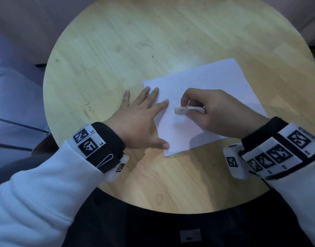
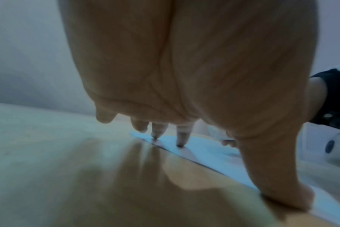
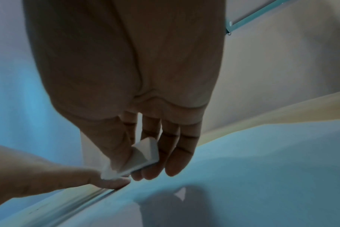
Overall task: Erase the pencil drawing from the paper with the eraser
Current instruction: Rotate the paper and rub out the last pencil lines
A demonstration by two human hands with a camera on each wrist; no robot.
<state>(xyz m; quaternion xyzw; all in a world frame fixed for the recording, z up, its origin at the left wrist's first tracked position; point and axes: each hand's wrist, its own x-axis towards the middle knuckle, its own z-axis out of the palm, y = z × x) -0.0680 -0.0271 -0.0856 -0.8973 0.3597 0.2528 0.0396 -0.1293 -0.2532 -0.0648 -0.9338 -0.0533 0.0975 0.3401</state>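
A white sheet of paper (image 1: 211, 90) lies tilted on the right half of the round wooden table (image 1: 117, 50). My left hand (image 1: 142, 118) lies flat with spread fingers, fingertips and thumb pressing the paper's left edge (image 2: 219, 155). My right hand (image 1: 211, 111) pinches a long pale eraser (image 1: 187, 109) between thumb and fingers, held low over the middle of the sheet. In the right wrist view the eraser (image 3: 144, 155) sticks out under the fingers just above the paper (image 3: 262, 161). No pencil marks show clearly under the hand.
The table's far and left parts are bare wood with small dark specks (image 1: 89, 106). The near table edge (image 1: 153, 209) is close to my body. A grey seat or cushion (image 1: 14, 97) sits to the left of the table.
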